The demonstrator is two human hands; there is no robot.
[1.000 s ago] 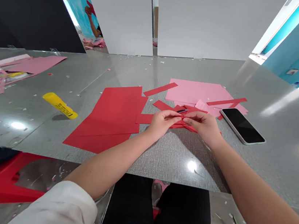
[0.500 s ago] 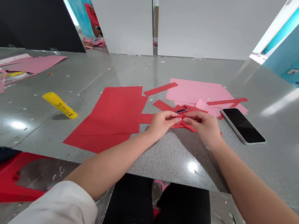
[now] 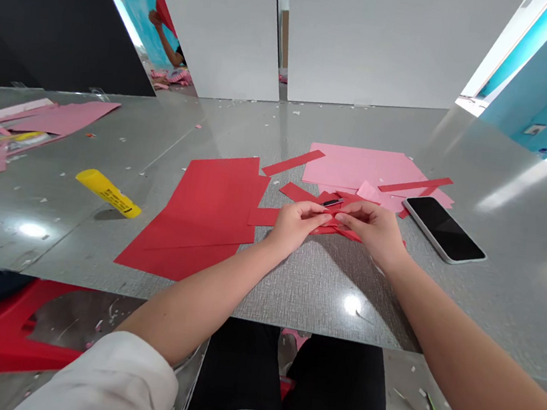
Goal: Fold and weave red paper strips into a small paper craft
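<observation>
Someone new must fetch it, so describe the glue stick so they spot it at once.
Take the grey table, then the big red paper sheets at its middle. Left of those sheets, alone on bare tabletop, lies the glue stick: a chunky yellow tube with black print, the one rounded thing among flat paper.

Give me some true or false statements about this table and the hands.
1. The left hand and the right hand pinch red paper strips between them. True.
2. The phone lies left of the red sheets. False: it lies right of them, by the pink paper.
3. The yellow glue stick stands upright. False: it lies on its side on the table.
4. The phone's screen is dark. True.
5. Another person's arm shows far back at the left. True.
</observation>
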